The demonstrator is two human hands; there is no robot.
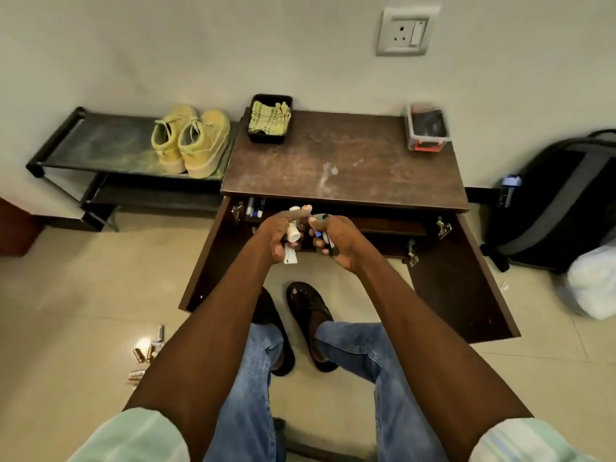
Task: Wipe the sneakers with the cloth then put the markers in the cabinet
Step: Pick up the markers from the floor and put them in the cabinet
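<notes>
A person is standing at a dark wooden cabinet at the frame's centre, both doors hanging open, while the yellow sneakers are sitting on a black rack at upper left and the checked cloth is lying in a black tray on the cabinet top. Just below the cabinet's front edge, the left hand is gripping white markers and the right hand is curling round dark-capped markers, more markers standing inside at left.

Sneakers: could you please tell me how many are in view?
2: both sneakers stand side by side on the shoe rack's top shelf, left of the cabinet.
</notes>
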